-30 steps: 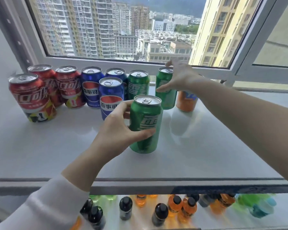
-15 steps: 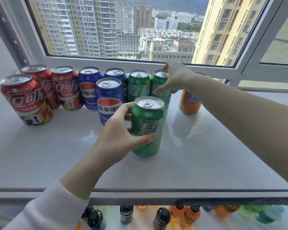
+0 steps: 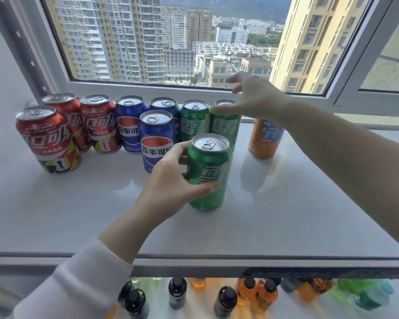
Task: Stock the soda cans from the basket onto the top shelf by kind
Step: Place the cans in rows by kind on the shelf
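1. Near the middle of the top shelf (image 3: 286,215), the front green can (image 3: 209,178) stands upright with its long axis vertical and its base on the surface.
2. Left hand (image 3: 171,187): the thumb and fingers are curled round the left side of this can at mid height. It grips the can.
3. Right hand (image 3: 256,100): the fingers are spread and straight and hold nothing. It hovers over the right-hand one of the two rear green cans (image 3: 226,130). The hand is blurred, so contact with that can's lid cannot be confirmed.
4. Back edge, left to right: red cans (image 3: 97,125), blue cans (image 3: 129,127), the rear green cans, then one orange can (image 3: 264,139) standing apart. One more red can and the front blue can (image 3: 157,141) stand ahead of their own kinds.
5. Governing relation: the gripped can sits directly in front of the rear green cans, just beside the front blue can on its left. Its group lies beyond the left hand, toward the back edge. The left hand is the nearer hand.
6. Judgement: placement looks nearly complete. Any correction would be a short push straight back with the can kept upright, followed by release.
7. The basket is not in view. Bottles (image 3: 177,293) show below the front edge.
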